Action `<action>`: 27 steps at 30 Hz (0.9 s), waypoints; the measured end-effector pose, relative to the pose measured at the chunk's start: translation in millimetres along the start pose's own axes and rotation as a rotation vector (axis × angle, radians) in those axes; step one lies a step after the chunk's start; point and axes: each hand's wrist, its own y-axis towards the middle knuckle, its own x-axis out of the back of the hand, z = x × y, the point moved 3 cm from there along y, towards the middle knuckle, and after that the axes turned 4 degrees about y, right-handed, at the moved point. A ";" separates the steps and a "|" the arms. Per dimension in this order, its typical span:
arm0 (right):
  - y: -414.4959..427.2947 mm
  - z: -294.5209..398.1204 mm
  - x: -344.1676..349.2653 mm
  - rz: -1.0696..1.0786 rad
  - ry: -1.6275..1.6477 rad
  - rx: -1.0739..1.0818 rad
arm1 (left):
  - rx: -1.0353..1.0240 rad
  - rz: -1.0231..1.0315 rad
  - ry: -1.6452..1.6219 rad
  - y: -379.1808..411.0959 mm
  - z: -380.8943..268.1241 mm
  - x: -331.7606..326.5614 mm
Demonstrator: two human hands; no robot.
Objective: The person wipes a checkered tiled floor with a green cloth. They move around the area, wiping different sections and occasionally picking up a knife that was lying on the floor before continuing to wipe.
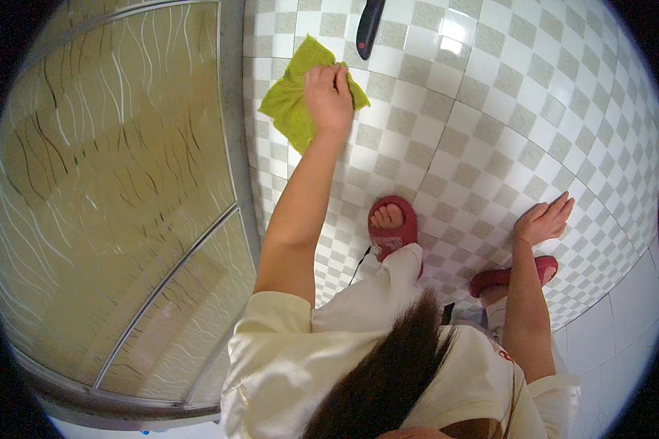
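Observation:
My left hand point(329, 101) presses on a yellow-green cloth point(294, 107), fingers bunched into its middle. The cloth lies spread in a rough diamond on the checkered grey-and-white tiles point(450, 129), its corners loose around the hand. Off to the right, my right hand point(543, 220) holds nothing, with its fingers extended and thumb a little apart. It is above the red slipper on my right foot point(491, 281); whether it touches the tiles I cannot tell. Just beyond the cloth, a black handle point(369, 33) with a red dot enters from the top edge, its other end out of view.
A framed panel of wavy-patterned glass point(115, 164) runs along the left side, bordered by a grey frame point(233, 110). My left foot wears a red slipper point(394, 225), with a thin dark cord point(361, 264) beside it. Plain pale tiles point(604, 329) meet the checkered ones at lower right.

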 end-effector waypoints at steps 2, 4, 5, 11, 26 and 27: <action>0.0 2.6 0.1 -0.004 0.014 0.004 | 0.018 -0.091 0.057 0.6 11.4 2.4; -0.4 1.6 -0.5 -0.008 0.011 0.021 | 0.069 -0.213 0.103 4.2 18.2 7.7; -0.4 1.8 -0.3 -0.010 0.008 0.022 | 0.119 -0.207 0.062 4.6 20.1 5.9; 0.3 4.3 -0.7 -0.023 0.012 0.026 | -0.003 -0.091 -0.077 9.2 3.0 2.4; 0.1 0.2 -2.1 -0.010 -0.006 0.028 | -0.161 0.042 0.094 7.9 -7.6 4.4; -0.3 0.3 -1.1 -0.011 -0.006 0.025 | -0.175 0.035 0.091 8.0 -5.6 5.4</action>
